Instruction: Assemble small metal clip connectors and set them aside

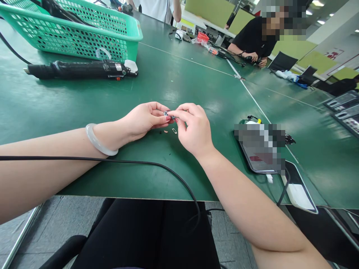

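Note:
Between my two hands is a tiny metallic part (166, 113), mostly covered by fingers, so its kind cannot be made out. My left hand (146, 118) pinches it between thumb and fingertips. From the right, my right hand (195, 127) meets it, its index finger laid over the part and the thumb curled below. Whether the right fingers grip the part or only press on it is hidden. On the green table just under the hands lie a small rectangular frame-like piece (174, 131), a small copper-coloured piece (165, 131) and a dark speck.
A green basket (84, 41) with black cables stands at the back left, a black electric screwdriver (84, 70) before it. A phone (258, 149) and a white-and-black device (300, 188) lie right. A black cable (134, 161) crosses my left forearm. Other people sit across the table.

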A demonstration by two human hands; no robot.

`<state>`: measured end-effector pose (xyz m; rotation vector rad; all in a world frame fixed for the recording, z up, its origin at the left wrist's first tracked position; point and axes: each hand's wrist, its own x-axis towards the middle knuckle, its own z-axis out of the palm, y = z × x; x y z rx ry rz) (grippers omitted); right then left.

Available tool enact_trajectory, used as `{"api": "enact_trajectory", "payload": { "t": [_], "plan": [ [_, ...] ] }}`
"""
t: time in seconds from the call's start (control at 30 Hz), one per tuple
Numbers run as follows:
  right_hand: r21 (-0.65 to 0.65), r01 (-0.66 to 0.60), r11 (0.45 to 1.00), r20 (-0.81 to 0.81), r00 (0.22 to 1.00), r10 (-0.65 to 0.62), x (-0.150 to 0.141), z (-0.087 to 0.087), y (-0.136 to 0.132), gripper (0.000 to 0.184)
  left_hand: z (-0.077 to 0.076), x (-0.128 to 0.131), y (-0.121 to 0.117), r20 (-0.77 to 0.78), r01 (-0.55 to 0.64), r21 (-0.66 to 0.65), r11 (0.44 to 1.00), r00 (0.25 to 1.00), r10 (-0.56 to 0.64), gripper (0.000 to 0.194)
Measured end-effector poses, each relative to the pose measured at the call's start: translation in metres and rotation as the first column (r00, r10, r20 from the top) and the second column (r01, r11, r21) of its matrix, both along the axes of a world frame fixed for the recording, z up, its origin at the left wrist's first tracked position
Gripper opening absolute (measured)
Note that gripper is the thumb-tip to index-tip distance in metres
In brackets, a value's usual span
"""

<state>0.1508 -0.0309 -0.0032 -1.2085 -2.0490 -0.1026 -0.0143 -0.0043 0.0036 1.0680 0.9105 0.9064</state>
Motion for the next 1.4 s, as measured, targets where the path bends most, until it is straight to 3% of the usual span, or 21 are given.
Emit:
{"api": "enact_trajectory", "payload": {
  "t": [0.4,0.73,1.03,1.4],
  "plan": [
    [0.001,-0.002,1.000,0.004,1.000,0.002,0.0008,-0.0007,0.0003,0.033,-0.0002,-0.0001,-0.0007,-0.025,-0.007,0.021,1.000,1.000,0.007,0.023],
    [-0.039,-0.067,0.997,-0.083,0.995,0.063,-0.0009,-0.0001,-0.0016,0.028,-0.0013,-0.0006,-0.0002,-0.125,0.013,0.141,0.990,0.992,0.004,0.025],
    [-0.108,-0.040,0.993,-0.147,0.989,0.024,0.0007,0.0018,-0.0014,0.014,-0.0020,-0.0006,-0.0005,-0.247,0.065,0.256,0.964,0.969,0.000,0.025],
    [-0.106,-0.082,0.991,-0.093,0.993,0.072,0.0005,0.0034,-0.0003,0.016,0.0002,-0.0007,-0.0013,-0.263,0.081,0.235,0.969,0.965,-0.017,0.020]
  ]
}}
